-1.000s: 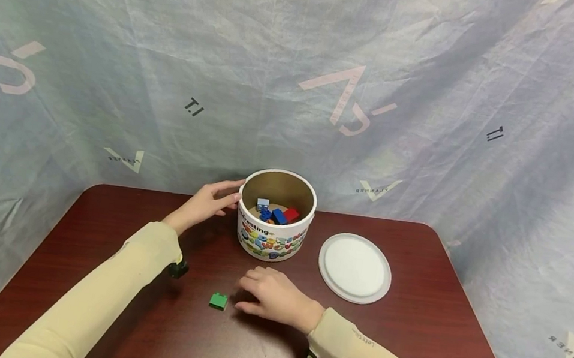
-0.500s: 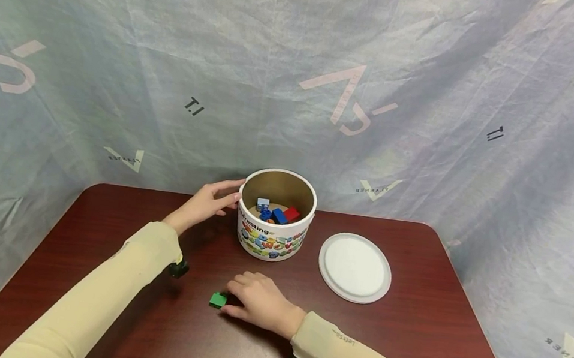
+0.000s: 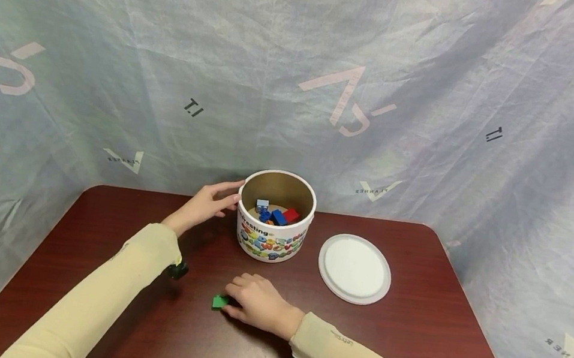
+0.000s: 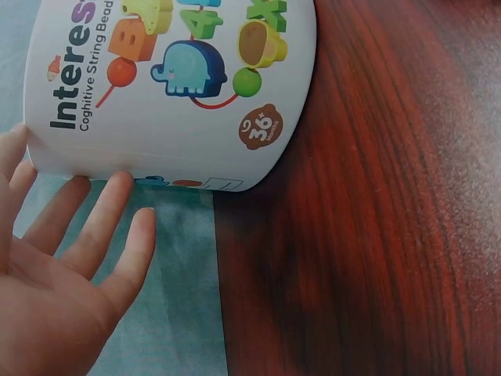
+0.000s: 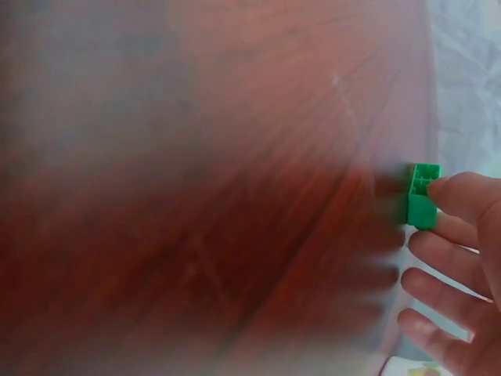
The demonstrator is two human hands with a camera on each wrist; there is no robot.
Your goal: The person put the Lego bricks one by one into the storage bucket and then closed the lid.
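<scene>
A green building block (image 3: 218, 302) is pinched between the thumb and forefinger of my right hand (image 3: 261, 304), low over the front middle of the table. The right wrist view shows the block (image 5: 423, 211) at those fingertips, with its hollow side partly visible and the other fingers spread below it. My left hand (image 3: 203, 207) touches the left side of a white printed bucket (image 3: 270, 243). Its fingers look mostly straight against the bucket wall (image 4: 180, 117) in the left wrist view. Inside the bucket lie several blocks, among them a blue one (image 3: 279, 218) and a red one (image 3: 291, 214).
A round white lid (image 3: 355, 269) lies flat on the reddish-brown table (image 3: 407, 340), right of the bucket. Behind the table's back edge hangs a grey printed cloth (image 3: 256, 78), close to the bucket.
My right hand has moved left to the green block and taken it between thumb and forefinger. The block has shifted and tilted slightly. My left hand and the bucket stay in place.
</scene>
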